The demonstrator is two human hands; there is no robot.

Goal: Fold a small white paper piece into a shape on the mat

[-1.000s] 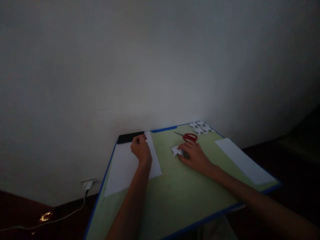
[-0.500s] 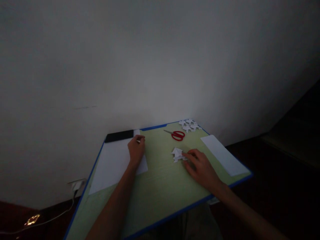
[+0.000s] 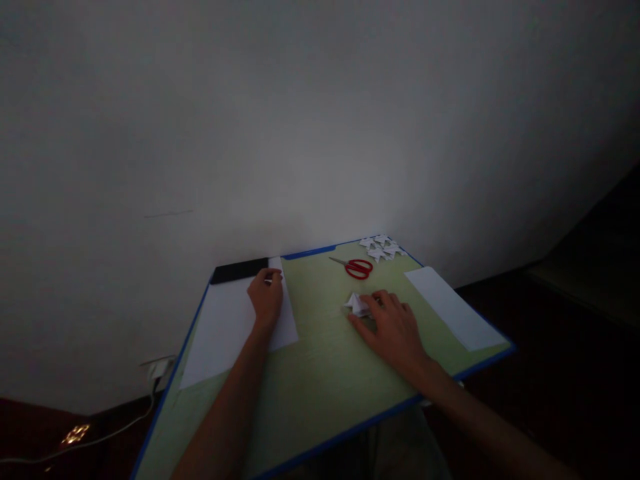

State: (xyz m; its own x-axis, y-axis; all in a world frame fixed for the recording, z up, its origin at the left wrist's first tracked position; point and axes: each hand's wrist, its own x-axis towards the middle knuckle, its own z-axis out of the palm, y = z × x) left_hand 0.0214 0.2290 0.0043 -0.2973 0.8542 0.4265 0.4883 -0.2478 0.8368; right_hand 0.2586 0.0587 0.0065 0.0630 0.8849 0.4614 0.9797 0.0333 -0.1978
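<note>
A folded white paper frog (image 3: 356, 305) lies on the green table top (image 3: 320, 373). My right hand (image 3: 393, 327) closes on its right side, thumb at the near edge and fingers over the far side, hiding part of it. My left hand (image 3: 266, 293) rests on a large white sheet of paper (image 3: 220, 330), its fingers curled together. A small pale bit shows at those fingers, too small to name. Red-handled scissors (image 3: 357, 268) lie beyond the frog, blades pointing left.
Several more folded paper frogs (image 3: 383, 248) sit at the far right corner. A white paper strip (image 3: 455, 307) runs along the right edge. A black flat object (image 3: 239, 271) lies at the far left on the sheet. A grey wall (image 3: 310, 133) stands behind the table.
My right hand has moved forward and left over the paper frog and closed around it, covering more of it. My left hand has shifted slightly left on the sheet.
</note>
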